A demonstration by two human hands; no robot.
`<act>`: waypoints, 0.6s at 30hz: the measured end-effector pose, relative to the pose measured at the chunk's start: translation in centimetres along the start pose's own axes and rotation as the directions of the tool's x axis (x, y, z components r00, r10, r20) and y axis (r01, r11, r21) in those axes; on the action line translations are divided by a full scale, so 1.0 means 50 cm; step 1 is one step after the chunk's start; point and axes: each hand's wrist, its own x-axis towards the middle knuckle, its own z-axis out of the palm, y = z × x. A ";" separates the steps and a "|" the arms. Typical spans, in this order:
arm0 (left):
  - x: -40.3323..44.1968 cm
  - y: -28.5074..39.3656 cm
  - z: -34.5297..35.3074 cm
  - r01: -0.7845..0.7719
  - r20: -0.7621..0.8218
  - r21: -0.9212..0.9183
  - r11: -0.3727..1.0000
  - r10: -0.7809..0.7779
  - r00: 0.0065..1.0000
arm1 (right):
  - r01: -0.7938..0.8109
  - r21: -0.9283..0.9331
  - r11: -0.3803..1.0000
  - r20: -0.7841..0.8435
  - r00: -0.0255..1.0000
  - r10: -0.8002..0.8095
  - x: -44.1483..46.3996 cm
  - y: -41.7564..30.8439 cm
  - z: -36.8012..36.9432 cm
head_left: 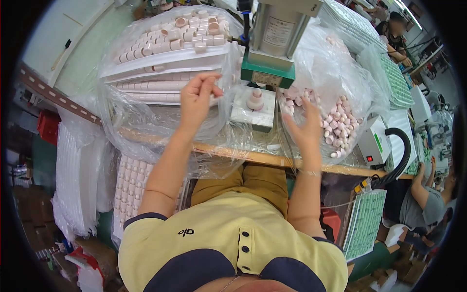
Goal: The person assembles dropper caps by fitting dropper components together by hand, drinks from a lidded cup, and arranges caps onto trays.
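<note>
My left hand point(198, 97) is raised over the plastic wrap at the front of the stacked trays, its fingers curled together; whether anything is between them is too small to tell. To its right, a pink and white piece point(255, 100) stands upright on the metal block point(252, 116), below the green press head point(267, 73). My right hand point(304, 124) has its fingers apart beside the pile of small pink pieces point(335, 124) lying on plastic. Nothing shows in it. Pink rings point(177, 41) cover the top tray at the back left.
A white box point(374, 141) with a red switch and a black hose point(403, 151) stand at the right. Below the table edge point(258, 156) are a tray of pink pieces point(131, 187) and a green-filled tray point(367, 221). Other people point(423, 199) sit at the far right.
</note>
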 end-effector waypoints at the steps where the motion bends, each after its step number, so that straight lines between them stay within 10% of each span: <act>1: 0.005 0.033 -0.023 -0.043 -0.007 0.297 0.954 0.048 0.999 | 0.011 -0.159 0.987 -0.066 0.998 -0.022 -0.027 0.074 -0.026; 4: 0.089 0.115 -0.068 -0.184 0.053 0.752 0.633 0.220 0.974 | -0.172 -0.613 0.771 -0.011 0.978 0.210 -0.093 0.189 -0.118; 8: 0.212 0.091 -0.103 -0.472 0.388 0.834 0.286 0.303 0.870 | -0.299 -0.520 0.800 0.097 0.910 0.403 -0.131 0.271 -0.134; 18: 0.244 0.089 -0.091 -0.422 0.436 0.852 0.311 0.027 0.900 | -0.268 -0.611 0.745 0.130 0.894 0.429 -0.116 0.267 -0.192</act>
